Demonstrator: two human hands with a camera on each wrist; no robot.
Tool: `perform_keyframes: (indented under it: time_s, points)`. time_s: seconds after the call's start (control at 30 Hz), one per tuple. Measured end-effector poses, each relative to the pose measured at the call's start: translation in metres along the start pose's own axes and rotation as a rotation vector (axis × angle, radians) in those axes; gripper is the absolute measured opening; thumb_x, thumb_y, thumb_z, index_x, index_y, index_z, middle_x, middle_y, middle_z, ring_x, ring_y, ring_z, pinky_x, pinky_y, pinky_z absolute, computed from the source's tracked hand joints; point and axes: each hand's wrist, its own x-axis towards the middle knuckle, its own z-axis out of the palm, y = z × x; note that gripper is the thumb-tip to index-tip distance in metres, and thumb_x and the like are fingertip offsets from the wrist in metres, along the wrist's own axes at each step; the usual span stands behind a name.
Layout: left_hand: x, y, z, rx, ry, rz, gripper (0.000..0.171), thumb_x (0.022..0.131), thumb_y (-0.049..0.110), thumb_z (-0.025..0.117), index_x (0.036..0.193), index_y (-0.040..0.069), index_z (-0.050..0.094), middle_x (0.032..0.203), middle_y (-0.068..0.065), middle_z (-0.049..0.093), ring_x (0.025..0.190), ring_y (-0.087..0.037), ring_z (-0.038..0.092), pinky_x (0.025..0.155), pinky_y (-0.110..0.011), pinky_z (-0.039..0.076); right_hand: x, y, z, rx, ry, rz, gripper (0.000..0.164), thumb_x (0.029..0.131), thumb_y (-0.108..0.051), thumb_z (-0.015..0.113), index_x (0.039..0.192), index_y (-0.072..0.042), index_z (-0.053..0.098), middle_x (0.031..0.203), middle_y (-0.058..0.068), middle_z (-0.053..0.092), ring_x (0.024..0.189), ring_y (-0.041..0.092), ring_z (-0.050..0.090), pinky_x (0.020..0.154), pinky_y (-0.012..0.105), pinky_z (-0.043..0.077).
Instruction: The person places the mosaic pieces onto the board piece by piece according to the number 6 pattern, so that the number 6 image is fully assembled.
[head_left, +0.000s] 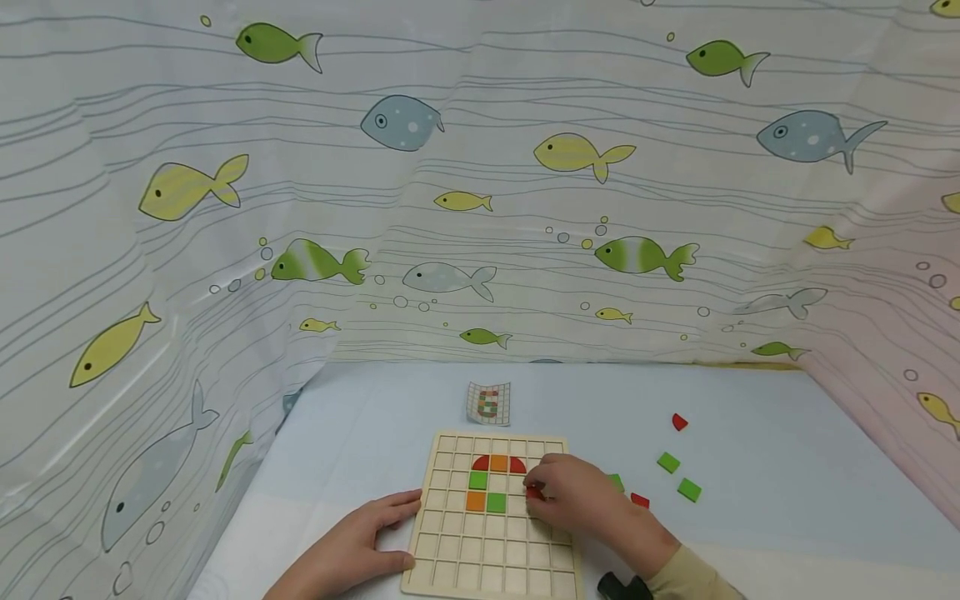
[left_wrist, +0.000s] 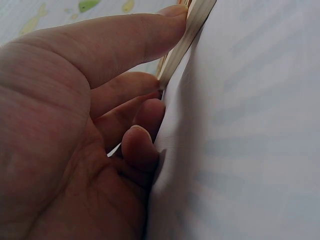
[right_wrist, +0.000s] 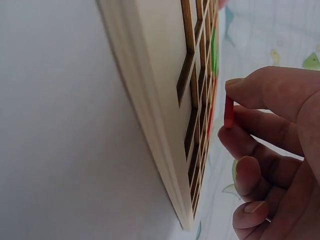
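A wooden grid board (head_left: 456, 548) lies on the table in the head view. My left hand (head_left: 356, 542) rests at its left edge, thumb and fingertips against the wooden side (left_wrist: 192, 32). Above the board's right part, my right hand (head_left: 581, 500) pinches a small red tile (right_wrist: 229, 110) between thumb and fingertips. The tile's outline is partly hidden by the fingers. Set in the grid are two red rounded tiles (head_left: 481, 462) with an orange tile (head_left: 498, 462) between them. Below these sit a green tile (head_left: 477, 480), another orange tile (head_left: 476, 501) and a second green tile (head_left: 496, 502).
Behind the board lies a small gridded card (head_left: 488, 404) with a coloured pattern. Loose green tiles (head_left: 689, 489) and red tiles (head_left: 679, 422) are scattered to the right, some close to my right hand. A fish-print curtain (head_left: 525, 208) encloses the table's back and sides.
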Motion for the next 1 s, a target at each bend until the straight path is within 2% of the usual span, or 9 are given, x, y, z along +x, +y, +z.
perform_keyframes:
  time_s: [0.2, 0.43, 0.67, 1.0]
  points:
    - [0.001, 0.001, 0.0, -0.006, -0.005, -0.003, 0.075, 0.085, 0.054, 0.071, 0.146, 0.016, 0.052, 0.152, 0.006, 0.042, 0.138, -0.029, 0.04, 0.104, -0.041, 0.04, 0.005, -0.006, 0.006, -0.013, -0.016, 0.023, 0.013, 0.087, -0.025, 0.075, 0.095, -0.016, 0.077, 0.082, -0.014, 0.057, 0.071, 0.002, 0.047, 0.064, 0.023, 0.046]
    - [0.001, 0.0, -0.001, -0.028, -0.014, 0.007, 0.075, 0.085, 0.053, 0.071, 0.147, 0.015, 0.051, 0.152, 0.005, 0.042, 0.138, -0.03, 0.039, 0.105, -0.04, 0.039, 0.009, -0.011, 0.012, -0.017, -0.044, -0.001, 0.012, 0.087, -0.027, 0.076, 0.094, -0.018, 0.077, 0.08, -0.015, 0.054, 0.07, 0.002, 0.045, 0.063, 0.022, 0.044]
    - [0.0, 0.001, -0.002, -0.033, -0.018, 0.023, 0.076, 0.086, 0.053, 0.071, 0.147, 0.013, 0.05, 0.153, 0.003, 0.041, 0.139, -0.03, 0.038, 0.105, -0.037, 0.039, 0.011, -0.012, 0.015, -0.036, -0.049, -0.032, 0.015, 0.086, -0.028, 0.079, 0.097, -0.018, 0.078, 0.082, -0.016, 0.057, 0.074, 0.001, 0.047, 0.066, 0.022, 0.046]
    - [0.001, 0.002, -0.001, -0.03, -0.017, -0.005, 0.076, 0.085, 0.054, 0.071, 0.147, 0.015, 0.05, 0.152, 0.005, 0.042, 0.138, -0.03, 0.039, 0.104, -0.04, 0.039, 0.014, -0.014, 0.016, -0.035, -0.062, -0.033, 0.018, 0.084, -0.03, 0.08, 0.099, -0.019, 0.08, 0.081, -0.017, 0.06, 0.075, 0.0, 0.049, 0.067, 0.021, 0.047]
